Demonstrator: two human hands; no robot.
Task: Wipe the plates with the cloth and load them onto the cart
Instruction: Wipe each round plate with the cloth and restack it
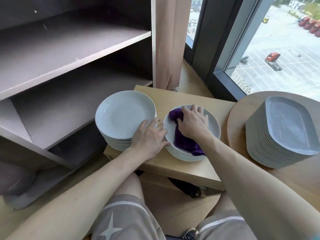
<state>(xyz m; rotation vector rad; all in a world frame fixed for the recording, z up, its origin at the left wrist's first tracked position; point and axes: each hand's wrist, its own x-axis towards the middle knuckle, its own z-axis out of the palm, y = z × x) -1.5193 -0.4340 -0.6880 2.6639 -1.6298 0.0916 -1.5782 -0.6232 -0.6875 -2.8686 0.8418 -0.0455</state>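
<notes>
Counter (pixel 173 99): bears plate stack (pixel 213 129).
My right hand (pixel 193 122): grips cloth (pixel 185 144) atop stack.
My left hand (pixel 149 138): fingers flat against stack's rim.

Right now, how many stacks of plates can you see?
3. One round stack on the low table's left, a second round stack beside it under the purple cloth, and an oblong grey stack on the round table at right. Shelves show none.

Single cam only, worn on the head, wide-angle, pointing forward and steeply down at the table (pixel 187 168). Pretty close in: table sits mid-frame, window (pixel 285 49) up right of it, wearer's legs (pixel 124 213) below it.
</notes>
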